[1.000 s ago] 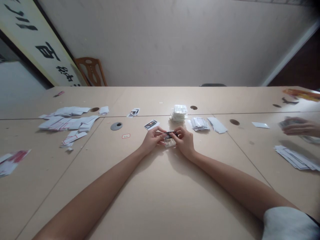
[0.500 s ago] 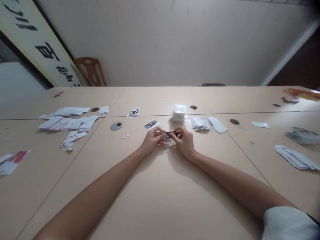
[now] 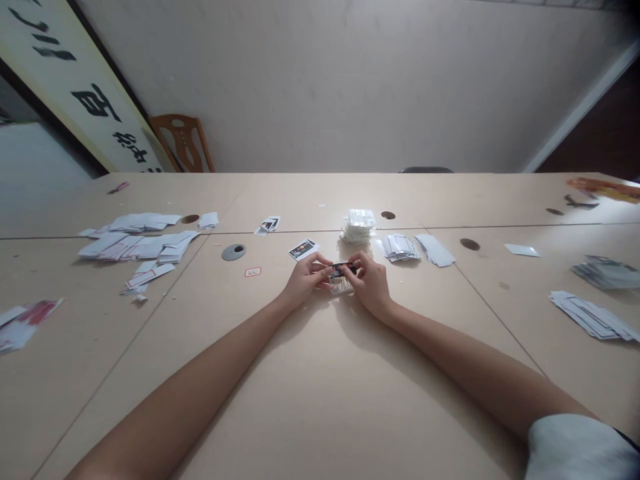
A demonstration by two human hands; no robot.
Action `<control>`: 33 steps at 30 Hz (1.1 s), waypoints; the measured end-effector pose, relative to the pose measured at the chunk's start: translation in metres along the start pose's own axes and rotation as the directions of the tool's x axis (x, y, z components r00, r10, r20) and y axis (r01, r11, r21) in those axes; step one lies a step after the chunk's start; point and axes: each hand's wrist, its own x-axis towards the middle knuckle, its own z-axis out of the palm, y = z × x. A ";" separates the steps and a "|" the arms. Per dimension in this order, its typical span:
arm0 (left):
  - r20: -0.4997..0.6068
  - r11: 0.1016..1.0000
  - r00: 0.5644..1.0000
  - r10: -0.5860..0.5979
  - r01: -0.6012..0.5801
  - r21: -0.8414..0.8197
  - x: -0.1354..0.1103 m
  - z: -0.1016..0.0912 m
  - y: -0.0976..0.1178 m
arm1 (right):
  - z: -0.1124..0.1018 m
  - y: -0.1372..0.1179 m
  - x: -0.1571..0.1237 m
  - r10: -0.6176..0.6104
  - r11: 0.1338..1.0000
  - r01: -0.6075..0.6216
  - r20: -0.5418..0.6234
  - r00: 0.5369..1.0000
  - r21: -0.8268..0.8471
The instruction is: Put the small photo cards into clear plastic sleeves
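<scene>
Between my two hands, at the middle of the table, is a small clear plastic case (image 3: 341, 285) with a dark printed card (image 3: 342, 269) at its far side. My left hand (image 3: 307, 277) grips the left side, thumb on top. From the right, my right hand (image 3: 369, 280) pinches the card's other end with its thumb and fingers. Whether the card lies inside the case or on it, I cannot tell. Just left and beyond my left hand lies a white-bordered picture card (image 3: 303, 249). A stack of clear plastic cases (image 3: 358, 225) stands beyond my hands.
White paper slips (image 3: 135, 245) lie in piles at the left. Right of the case stack are two white card piles (image 3: 401, 247), with more card stacks (image 3: 593, 317) farther right. A grey cable-hole cover (image 3: 234, 252) and a red-bordered label (image 3: 253, 272) lie left of my hands.
</scene>
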 end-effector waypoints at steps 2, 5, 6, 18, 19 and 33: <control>-0.004 1.000 1.000 0.000 0.000 0.004 0.000 0.000 0.000 | 0.000 0.001 0.000 -0.001 1.000 0.001 0.001 1.000 -0.009; -0.002 1.000 1.000 0.006 -0.006 0.008 0.000 0.000 0.000 | 0.000 0.001 0.000 0.003 1.000 -0.003 0.003 1.000 -0.022; -0.001 1.000 1.000 0.007 -0.007 0.008 0.000 0.000 0.000 | 0.000 0.001 0.000 0.006 1.000 -0.006 0.005 1.000 -0.027; -0.001 1.000 1.000 0.014 -0.014 0.014 0.000 0.000 0.000 | -0.004 -0.005 -0.001 0.027 0.992 -0.024 0.022 0.999 -0.122; -0.001 1.000 1.000 0.015 -0.015 0.016 0.000 0.000 0.000 | -0.004 -0.005 -0.001 0.026 0.991 -0.023 0.023 0.999 -0.133; -0.010 0.999 1.000 0.015 -0.015 0.029 0.001 -0.001 -0.003 | -0.002 0.001 0.000 0.062 0.991 -0.060 0.012 0.998 -0.116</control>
